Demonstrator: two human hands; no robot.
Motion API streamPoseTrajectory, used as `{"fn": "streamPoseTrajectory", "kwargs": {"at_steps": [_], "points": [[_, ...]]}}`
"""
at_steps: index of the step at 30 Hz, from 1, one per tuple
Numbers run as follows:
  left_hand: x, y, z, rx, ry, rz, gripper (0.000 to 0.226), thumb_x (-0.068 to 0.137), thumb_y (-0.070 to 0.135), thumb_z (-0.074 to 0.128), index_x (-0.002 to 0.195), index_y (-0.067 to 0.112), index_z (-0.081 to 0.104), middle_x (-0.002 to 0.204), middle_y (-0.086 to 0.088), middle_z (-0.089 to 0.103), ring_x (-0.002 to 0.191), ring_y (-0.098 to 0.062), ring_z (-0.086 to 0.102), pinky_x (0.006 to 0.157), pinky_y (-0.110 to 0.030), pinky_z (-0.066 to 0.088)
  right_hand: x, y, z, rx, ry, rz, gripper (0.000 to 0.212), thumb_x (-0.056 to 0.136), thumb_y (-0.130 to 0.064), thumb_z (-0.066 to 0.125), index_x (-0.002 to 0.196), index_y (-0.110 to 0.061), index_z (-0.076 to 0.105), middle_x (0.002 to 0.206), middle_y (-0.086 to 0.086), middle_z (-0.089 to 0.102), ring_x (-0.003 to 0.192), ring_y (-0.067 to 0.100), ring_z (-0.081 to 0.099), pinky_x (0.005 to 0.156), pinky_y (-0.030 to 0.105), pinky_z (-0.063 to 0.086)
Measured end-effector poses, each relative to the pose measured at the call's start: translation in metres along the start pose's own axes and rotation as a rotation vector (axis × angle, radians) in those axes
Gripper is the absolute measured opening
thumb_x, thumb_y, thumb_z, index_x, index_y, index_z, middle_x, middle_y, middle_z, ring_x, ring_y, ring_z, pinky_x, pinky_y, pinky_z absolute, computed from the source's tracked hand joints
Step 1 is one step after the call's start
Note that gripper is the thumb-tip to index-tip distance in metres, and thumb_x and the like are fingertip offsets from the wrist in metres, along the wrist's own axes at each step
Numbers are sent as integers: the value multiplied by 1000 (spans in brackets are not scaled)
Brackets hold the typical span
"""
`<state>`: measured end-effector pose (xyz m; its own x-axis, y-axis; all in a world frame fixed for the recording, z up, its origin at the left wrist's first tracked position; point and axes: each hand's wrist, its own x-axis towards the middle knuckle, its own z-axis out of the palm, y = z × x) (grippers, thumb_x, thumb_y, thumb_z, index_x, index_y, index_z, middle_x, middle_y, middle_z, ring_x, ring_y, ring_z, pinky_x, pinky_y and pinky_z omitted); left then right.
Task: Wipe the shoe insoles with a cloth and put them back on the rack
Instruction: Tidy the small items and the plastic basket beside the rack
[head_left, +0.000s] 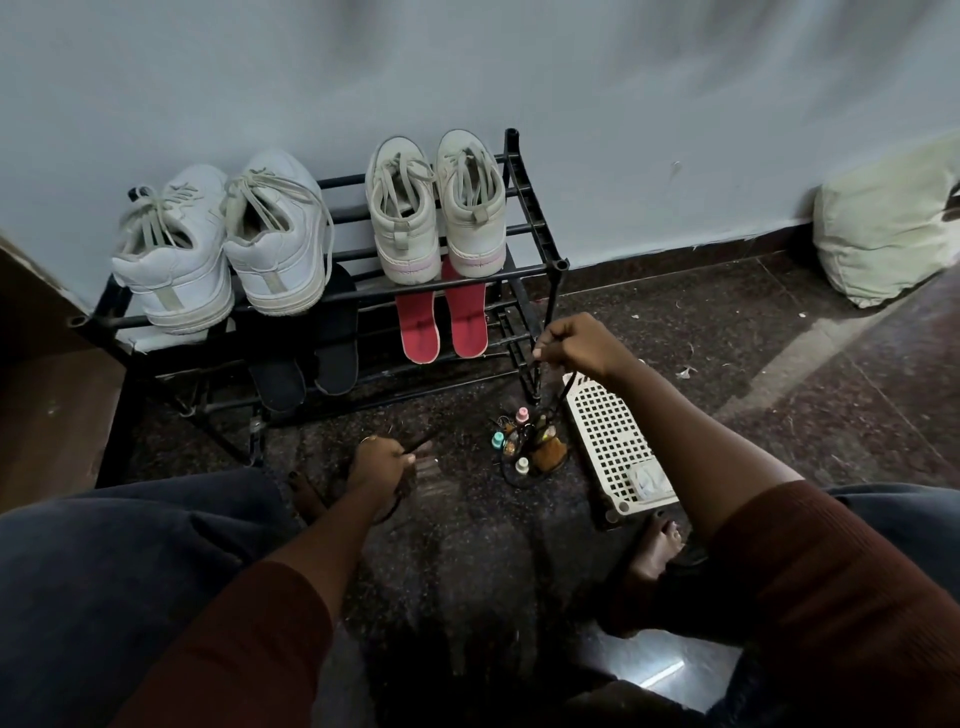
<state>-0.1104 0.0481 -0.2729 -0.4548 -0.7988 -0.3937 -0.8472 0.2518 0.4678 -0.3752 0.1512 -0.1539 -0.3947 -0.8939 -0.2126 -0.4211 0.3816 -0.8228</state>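
rack (535, 228) black tubes, matt-ish. white sneakers (176, 280) smooth, leathery look. red insoles (467, 322) matt fabric. tray (602, 431) white plastic grid. floor (727, 322) speckled stone, kinda glossy. sleeve (810, 571) ribbed knit.

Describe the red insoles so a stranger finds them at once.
A black shoe rack stands against the wall. On its lower shelf, under the right pair of white sneakers, lie the red insoles. They alone are red; the black insoles lie beside them.
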Motion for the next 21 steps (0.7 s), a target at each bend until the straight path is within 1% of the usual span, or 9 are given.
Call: {"fn": "streamPoseTrajectory", "kwargs": {"at_steps": [2, 4, 6, 7, 9, 11, 13, 16, 21], "points": [[-1, 2, 1, -29, 3, -4, 26, 88, 17, 65, 94, -8, 69, 99, -26, 67, 100, -34, 60, 76, -31, 38, 1, -3, 2, 19, -5, 1, 18, 80, -6, 66, 64, -12, 62, 58, -3, 58, 52, 5, 51, 55, 17, 39], [-5, 14, 1, -65, 9, 24, 37, 86, 16, 67, 119, -2, 63, 119, -22, 61, 113, -31, 56, 87, -26, 38, 2, -7, 7, 5, -35, 0, 15, 80, -5, 66, 66, -10, 63, 59, -1, 58, 53, 8, 51, 57, 19, 41], [-7, 34, 0, -152, 47, 76, 43, 88, 15, 64, 129, 7, 57, 130, -20, 53, 119, -29, 52, 90, -21, 36, 2, -11, 15, -40, -76, -4, 11, 79, -5, 67, 69, -9, 65, 62, 0, 59, 57, 7, 53, 60, 18, 42], [-7, 45, 0, -207, 80, 126, 37, 90, 15, 62, 127, 9, 59, 128, -19, 55, 117, -29, 53, 86, -20, 35, 2, -13, 19, -65, -100, -6, 9, 79, -5, 67, 71, -8, 66, 65, 1, 61, 60, 7, 54, 61, 17, 43], [-10, 69, 1, -337, 112, 238, 27, 94, 17, 56, 119, 10, 65, 113, -17, 59, 107, -26, 56, 75, -18, 34, 1, -15, 27, -101, -141, -17, 9, 79, -6, 67, 71, -9, 66, 68, 4, 62, 61, 9, 54, 62, 19, 43], [-14, 90, 2, -409, 83, 323, 26, 95, 17, 54, 117, 9, 66, 94, -8, 52, 93, -21, 53, 68, -20, 30, 2, -15, 34, -115, -170, -27, 14, 79, -5, 66, 67, -12, 65, 64, 4, 61, 56, 7, 53, 61, 22, 42], [-16, 103, 5, -428, 64, 365, 25, 94, 15, 55, 114, 5, 66, 80, 3, 41, 86, -18, 47, 63, -22, 25, 2, -16, 38, -111, -188, -27, 14, 78, -3, 65, 67, -12, 65, 59, 0, 60, 48, -1, 52, 60, 22, 42], [-15, 108, 9, -485, 77, 374, 21, 93, 11, 56, 108, 2, 68, 75, 9, 36, 82, -17, 44, 62, -23, 24, 2, -18, 42, -105, -188, -20, 14, 77, -2, 64, 67, -11, 65, 57, -2, 60, 44, -5, 50, 58, 20, 43], [-11, 99, 13, -455, 144, 304, 16, 91, 14, 60, 89, 1, 70, 71, 9, 38, 76, -16, 44, 61, -25, 24, 0, -14, 39, -100, -186, -11, 10, 79, -3, 64, 70, -8, 66, 65, 6, 61, 58, 12, 52, 60, 23, 42]]}}
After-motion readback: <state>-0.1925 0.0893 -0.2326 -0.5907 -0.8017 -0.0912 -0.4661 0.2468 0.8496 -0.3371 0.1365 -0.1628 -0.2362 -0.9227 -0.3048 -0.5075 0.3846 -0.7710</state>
